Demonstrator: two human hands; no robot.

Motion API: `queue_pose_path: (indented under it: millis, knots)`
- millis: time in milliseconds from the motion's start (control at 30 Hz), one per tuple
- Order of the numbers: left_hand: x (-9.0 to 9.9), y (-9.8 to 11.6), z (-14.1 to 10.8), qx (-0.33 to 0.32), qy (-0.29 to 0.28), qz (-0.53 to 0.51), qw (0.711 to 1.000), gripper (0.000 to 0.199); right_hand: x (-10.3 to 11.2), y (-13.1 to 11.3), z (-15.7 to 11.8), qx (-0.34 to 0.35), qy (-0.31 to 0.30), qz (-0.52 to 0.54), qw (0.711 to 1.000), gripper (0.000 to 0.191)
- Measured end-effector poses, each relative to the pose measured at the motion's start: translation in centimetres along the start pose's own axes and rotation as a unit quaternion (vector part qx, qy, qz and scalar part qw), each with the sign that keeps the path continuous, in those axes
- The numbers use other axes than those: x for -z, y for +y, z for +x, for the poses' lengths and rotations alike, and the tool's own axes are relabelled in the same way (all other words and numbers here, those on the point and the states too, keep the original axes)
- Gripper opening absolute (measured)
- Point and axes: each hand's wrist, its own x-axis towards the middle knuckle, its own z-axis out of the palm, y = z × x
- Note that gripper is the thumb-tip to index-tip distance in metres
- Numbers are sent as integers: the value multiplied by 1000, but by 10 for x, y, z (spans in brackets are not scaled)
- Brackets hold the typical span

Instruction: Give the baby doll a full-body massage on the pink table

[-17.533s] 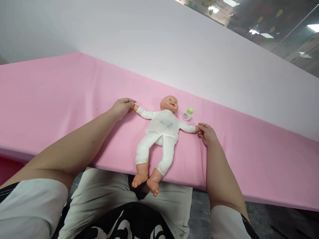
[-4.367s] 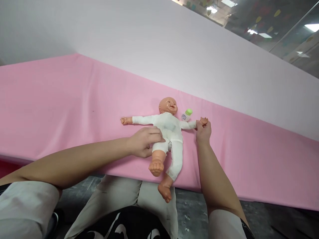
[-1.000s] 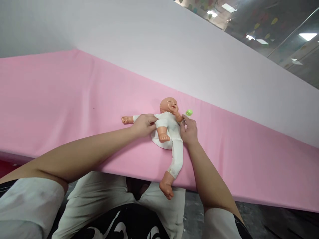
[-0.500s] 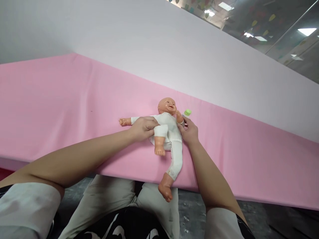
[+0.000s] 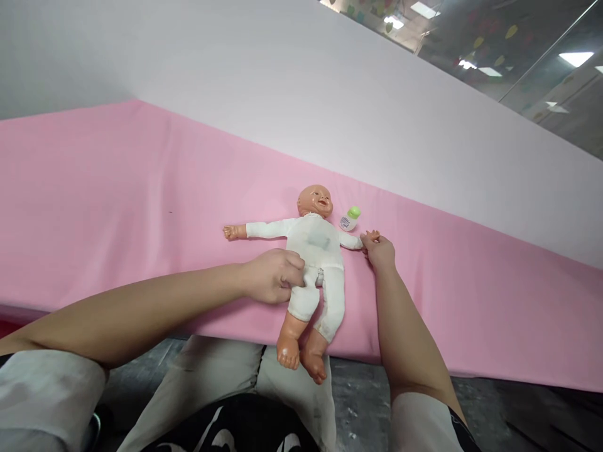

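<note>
A baby doll [image 5: 315, 242] with a white cloth body lies on its back on the pink padded surface, head away from me and feet over the near edge. My left hand [image 5: 276, 276] has curled fingers against the hip and upper thigh of the doll's leg on the left, closed on it. With its fingers pinched, my right hand [image 5: 380, 252] holds the doll's hand on the right, that arm stretched outward. A small clear bottle with a green cap [image 5: 350, 219] lies beside the doll's head, not touched by either hand.
The pink padded surface [image 5: 202, 182] runs along a white wall [image 5: 264, 81], with glass panels above it at the right. My legs [image 5: 207, 370] are at the near edge, over a dark floor.
The doll's raised leg on the left has come down straight beside the other. My right hand has moved right, drawing the doll's arm outward, which uncovers the bottle. My left hand has shifted slightly toward me.
</note>
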Motion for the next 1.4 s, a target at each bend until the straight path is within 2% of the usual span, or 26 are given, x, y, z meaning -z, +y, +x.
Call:
queue_pose_path:
  millis: [100,167,233,367,500,600,667,767,867,967,1133,1267,1333,1400]
  knots:
    - [-2,-8,-1,24,58,-10,998,12,-6,-17,-10,-18,-6,69,997,64]
    - [-1,-14,-1,46,108,-6,993,12,-13,-31,-19,37,5,115,993,68]
    - [1,-20,0,85,156,16,984,13,-22,-43,-31,89,17,117,989,66]
    - [6,-37,2,196,195,66,959,14,-42,-61,-51,209,-17,13,978,49]
    - [7,-56,4,287,192,45,937,13,-54,-70,-58,370,-79,-153,913,37]
    - [6,-65,5,314,182,27,932,11,-55,-71,-56,391,-101,-214,889,45]
    - [5,-67,5,310,179,29,933,10,-54,-71,-55,379,-106,-212,895,46]
    - [7,-62,4,270,184,48,944,11,-51,-68,-53,342,-102,-166,919,42]
    - [10,-51,1,195,183,66,961,13,-43,-61,-47,275,-86,-69,955,41]
    - [12,-37,-2,112,163,31,980,15,-31,-48,-37,185,-63,55,979,50]
    - [9,-16,-2,36,42,-82,995,9,-13,-28,-18,9,-20,227,974,62]
    - [2,-10,-1,30,-5,-108,994,11,-9,-22,-10,-136,-3,232,963,50]
    - [-1,-10,-1,30,-8,-111,993,12,-8,-21,-8,-169,-22,215,962,45]
    - [-3,-11,-1,33,1,-111,993,11,-8,-20,-9,-161,-32,206,965,46]
